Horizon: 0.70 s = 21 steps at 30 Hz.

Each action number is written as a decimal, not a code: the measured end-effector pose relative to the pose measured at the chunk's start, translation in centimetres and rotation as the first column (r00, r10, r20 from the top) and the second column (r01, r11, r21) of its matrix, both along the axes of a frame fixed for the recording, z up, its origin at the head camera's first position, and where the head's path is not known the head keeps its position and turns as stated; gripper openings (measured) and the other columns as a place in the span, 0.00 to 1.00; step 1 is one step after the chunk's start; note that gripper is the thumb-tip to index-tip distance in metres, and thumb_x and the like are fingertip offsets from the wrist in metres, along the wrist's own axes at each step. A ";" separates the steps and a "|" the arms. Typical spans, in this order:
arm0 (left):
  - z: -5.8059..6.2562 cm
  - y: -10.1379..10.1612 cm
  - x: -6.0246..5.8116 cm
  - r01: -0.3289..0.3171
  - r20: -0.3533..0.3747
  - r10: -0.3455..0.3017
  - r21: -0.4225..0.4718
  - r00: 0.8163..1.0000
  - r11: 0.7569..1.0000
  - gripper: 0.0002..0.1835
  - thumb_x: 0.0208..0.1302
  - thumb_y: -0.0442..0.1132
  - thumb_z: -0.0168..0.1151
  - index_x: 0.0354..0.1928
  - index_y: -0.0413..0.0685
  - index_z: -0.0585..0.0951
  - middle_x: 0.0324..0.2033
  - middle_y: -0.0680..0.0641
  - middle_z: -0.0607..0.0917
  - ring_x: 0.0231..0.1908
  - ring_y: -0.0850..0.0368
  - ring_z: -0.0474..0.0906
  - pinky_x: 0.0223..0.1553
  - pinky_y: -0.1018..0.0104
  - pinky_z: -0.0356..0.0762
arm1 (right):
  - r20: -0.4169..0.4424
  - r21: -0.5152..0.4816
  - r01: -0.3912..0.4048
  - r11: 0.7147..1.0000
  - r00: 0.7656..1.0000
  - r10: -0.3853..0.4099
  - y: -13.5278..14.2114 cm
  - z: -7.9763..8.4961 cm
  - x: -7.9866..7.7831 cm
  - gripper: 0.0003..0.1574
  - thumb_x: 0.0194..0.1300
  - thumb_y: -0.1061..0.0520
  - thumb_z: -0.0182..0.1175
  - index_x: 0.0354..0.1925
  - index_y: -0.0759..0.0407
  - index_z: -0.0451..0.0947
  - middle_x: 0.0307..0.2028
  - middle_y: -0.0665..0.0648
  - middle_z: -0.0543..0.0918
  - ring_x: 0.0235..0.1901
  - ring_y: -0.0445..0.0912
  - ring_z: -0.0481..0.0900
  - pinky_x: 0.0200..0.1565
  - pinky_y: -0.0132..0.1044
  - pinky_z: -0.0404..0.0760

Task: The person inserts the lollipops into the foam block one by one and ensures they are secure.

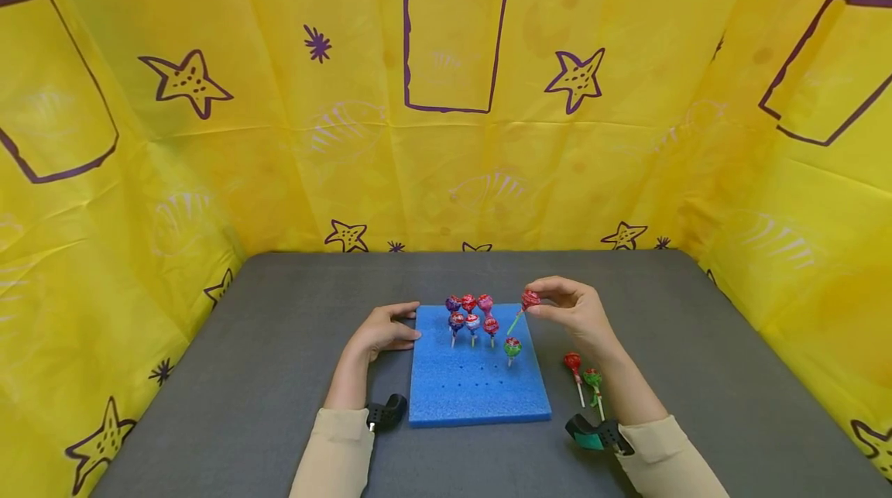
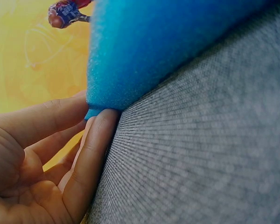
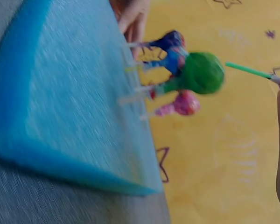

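A blue foam board (image 1: 481, 401) with small holes lies on the grey table. Wrapped lollipops stand in it by their sticks: two rows toward the back, among them a blue-and-white one (image 1: 472, 322), and a green one (image 1: 512, 347) farther right. My left hand (image 1: 386, 330) pinches the board's left edge between thumb and fingers near the far corner, as the left wrist view shows close up. Above the board's right side, my right hand (image 1: 570, 312) pinches a red-wrapped lollipop (image 1: 530, 299) by its head. Its green stick (image 3: 247, 70) slants down to the left, behind the green lollipop.
Right of the board, a red lollipop (image 1: 572, 361) and another green lollipop (image 1: 592, 378) lie on the grey table (image 1: 293, 374), close to the right forearm. A yellow cloth (image 1: 446, 196) with purple drawings encloses the table at the back and sides.
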<state>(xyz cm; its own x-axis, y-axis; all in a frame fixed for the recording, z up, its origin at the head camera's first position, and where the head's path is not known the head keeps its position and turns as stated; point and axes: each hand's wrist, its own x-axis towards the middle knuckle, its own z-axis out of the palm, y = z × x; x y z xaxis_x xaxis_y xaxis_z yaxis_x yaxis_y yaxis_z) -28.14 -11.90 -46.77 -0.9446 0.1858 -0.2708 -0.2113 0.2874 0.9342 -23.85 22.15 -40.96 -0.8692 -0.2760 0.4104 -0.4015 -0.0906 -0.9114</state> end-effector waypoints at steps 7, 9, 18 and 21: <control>0.0 0.0 0.0 -0.006 0.004 0.006 -0.003 1.000 1.000 0.35 0.56 0.27 0.69 0.68 0.46 0.73 0.62 0.35 0.75 0.35 0.59 0.83 0.41 0.62 0.89 | 0.005 0.036 -0.005 0.999 1.000 0.004 -1.9 -0.5 0.0 0.14 0.59 0.69 0.66 0.46 0.70 0.82 0.40 0.42 0.88 0.41 0.38 0.85 0.44 0.30 0.87; -0.1 0.1 0.0 -0.010 0.007 0.010 -0.005 1.000 1.000 0.35 0.56 0.27 0.69 0.68 0.46 0.73 0.62 0.36 0.76 0.35 0.59 0.83 0.40 0.62 0.89 | -0.003 0.039 -0.016 0.999 1.000 0.016 -2.3 -0.6 0.1 0.14 0.59 0.69 0.66 0.45 0.71 0.82 0.40 0.42 0.87 0.41 0.38 0.85 0.44 0.30 0.87; 0.0 0.2 0.0 -0.022 0.005 0.022 -0.012 1.000 1.000 0.34 0.56 0.27 0.69 0.67 0.47 0.74 0.61 0.36 0.77 0.34 0.59 0.83 0.39 0.62 0.89 | -0.018 0.102 -0.056 0.993 0.998 0.058 -3.7 -1.5 0.2 0.19 0.55 0.68 0.70 0.44 0.79 0.80 0.40 0.43 0.86 0.41 0.36 0.85 0.43 0.31 0.88; 0.0 0.1 0.0 -0.020 0.008 0.020 -0.009 1.000 1.000 0.34 0.56 0.27 0.69 0.67 0.46 0.74 0.62 0.36 0.76 0.34 0.59 0.83 0.39 0.63 0.89 | -0.027 0.144 -0.062 0.988 0.997 0.066 -4.0 -1.8 0.3 0.18 0.54 0.69 0.71 0.43 0.77 0.82 0.41 0.50 0.86 0.40 0.37 0.86 0.41 0.33 0.89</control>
<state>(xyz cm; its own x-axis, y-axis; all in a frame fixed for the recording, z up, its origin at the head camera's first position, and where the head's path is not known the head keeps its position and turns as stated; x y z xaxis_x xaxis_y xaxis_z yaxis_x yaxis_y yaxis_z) -28.18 -11.78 -46.77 -0.9459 0.1644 -0.2796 -0.2243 0.2912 0.9300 -23.60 18.15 -42.78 -0.8351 -0.3883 0.3897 -0.4277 0.0129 -0.9038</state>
